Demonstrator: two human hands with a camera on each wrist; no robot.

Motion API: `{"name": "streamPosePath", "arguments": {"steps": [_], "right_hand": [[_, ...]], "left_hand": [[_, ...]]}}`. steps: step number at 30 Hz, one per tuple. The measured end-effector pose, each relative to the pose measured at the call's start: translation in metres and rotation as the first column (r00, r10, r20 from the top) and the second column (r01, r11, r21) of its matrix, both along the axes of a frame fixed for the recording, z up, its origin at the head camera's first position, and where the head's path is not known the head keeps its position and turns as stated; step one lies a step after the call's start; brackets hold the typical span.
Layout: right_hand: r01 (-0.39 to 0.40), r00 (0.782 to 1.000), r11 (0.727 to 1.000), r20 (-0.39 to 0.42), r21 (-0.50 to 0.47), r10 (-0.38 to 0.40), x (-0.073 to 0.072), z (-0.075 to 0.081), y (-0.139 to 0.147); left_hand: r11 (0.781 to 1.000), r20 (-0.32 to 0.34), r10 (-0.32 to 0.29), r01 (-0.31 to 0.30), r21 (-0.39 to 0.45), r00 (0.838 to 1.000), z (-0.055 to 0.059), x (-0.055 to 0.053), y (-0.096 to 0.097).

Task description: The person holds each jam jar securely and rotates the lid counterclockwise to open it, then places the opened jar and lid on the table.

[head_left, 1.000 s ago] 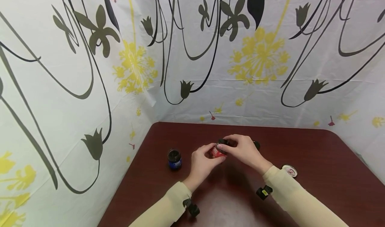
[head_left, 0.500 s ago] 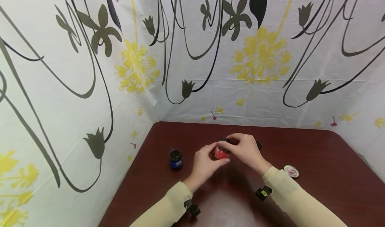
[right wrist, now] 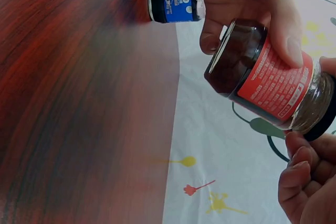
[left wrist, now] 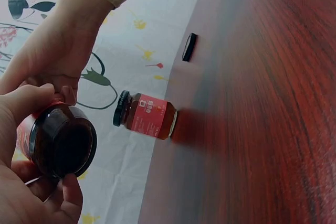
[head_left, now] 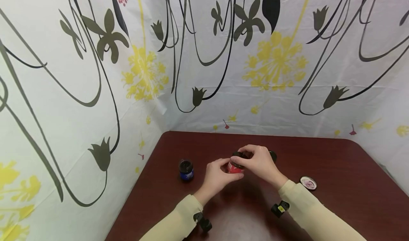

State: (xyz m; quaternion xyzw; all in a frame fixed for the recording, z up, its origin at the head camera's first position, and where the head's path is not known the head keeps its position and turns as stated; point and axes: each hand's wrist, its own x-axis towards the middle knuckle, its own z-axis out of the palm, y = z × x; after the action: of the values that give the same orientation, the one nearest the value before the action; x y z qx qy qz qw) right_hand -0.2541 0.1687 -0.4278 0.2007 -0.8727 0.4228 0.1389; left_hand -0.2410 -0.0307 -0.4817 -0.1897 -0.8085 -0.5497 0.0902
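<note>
Above the table, my left hand (head_left: 217,177) grips a glass jar (head_left: 234,167) with a red label and dark contents. My right hand (head_left: 260,163) pinches its black lid (head_left: 239,155) from above, thumb on the near side. The right wrist view shows the lid (right wrist: 323,111) on the jar's mouth, with right fingers (right wrist: 302,166) at its edge and the left thumb (right wrist: 286,40) pressing the label. In the left wrist view, the jar's dark base (left wrist: 68,142) faces the camera, and left fingers wrap its side.
A blue-labelled jar (head_left: 186,170) without a lid stands on the table (head_left: 204,141) at left. Another red-labelled jar (left wrist: 148,115) with a black lid stands behind my right hand. A loose lid (head_left: 308,183) lies at right, pale inside up. Patterned cloth (head_left: 204,74) hangs behind.
The red-labelled jar has gone from tilted to more upright between my hands. Both hands keep their hold on jar and lid, with only small shifts.
</note>
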Motion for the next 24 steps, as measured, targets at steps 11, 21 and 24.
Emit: {"name": "streamPosePath", "arguments": {"steps": [11, 21, 24], "right_hand": [[-0.089, 0.995, 0.991, 0.027, -0.095, 0.092, 0.003, -0.002, 0.001], [-0.118, 0.992, 0.978, 0.029, -0.170, 0.125, 0.002, -0.004, 0.000], [-0.128, 0.991, 0.975, 0.024, -0.181, 0.135, 0.002, -0.005, 0.000]], "left_hand": [[0.998, 0.082, -0.053, 0.050, 0.033, 0.995, 0.004, 0.004, -0.006], [0.984, 0.128, -0.142, 0.126, 0.123, 0.982, 0.011, 0.007, -0.008], [0.980, 0.145, -0.153, 0.132, 0.147, 0.978, 0.011, 0.007, -0.008]]}}
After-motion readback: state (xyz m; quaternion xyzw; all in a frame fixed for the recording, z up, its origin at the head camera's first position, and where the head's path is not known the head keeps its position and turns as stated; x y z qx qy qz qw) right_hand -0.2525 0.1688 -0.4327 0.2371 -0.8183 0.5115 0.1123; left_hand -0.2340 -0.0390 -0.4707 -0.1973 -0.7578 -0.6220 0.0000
